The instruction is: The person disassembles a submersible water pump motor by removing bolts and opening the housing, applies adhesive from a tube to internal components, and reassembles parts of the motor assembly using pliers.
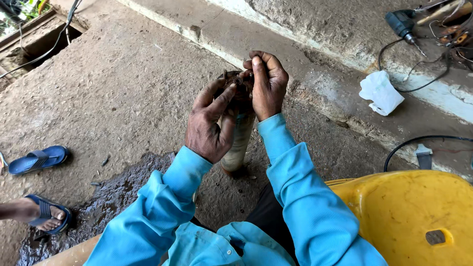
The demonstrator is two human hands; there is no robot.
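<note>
Far left on the rough concrete floor lies one loose blue rubber sandal, and nearer me a second blue sandal is worn on another person's foot, beside a dark wet patch. So two sandals, one foot.

My left hand comes next. Its grip is partly closed: the palm wraps the upper part of a dirty, pale cylindrical metal body that stands upright with its lower end on the floor between my knees, while my forefinger and thumb reach up onto its rusty brown top end.

Just right of that, my right hand curls over the same rusty top from the far side, its fingers bent and pinched against the small dark pieces there; I cannot tell whether it holds one loose. Both hands touch the one cylinder, and both sleeves are bright blue.

Further right, one crumpled white plastic bag lies at the foot of the concrete step. Beyond it sits one dark electric drill with black cables. Nearest on the right is one yellow plastic chair.
</note>
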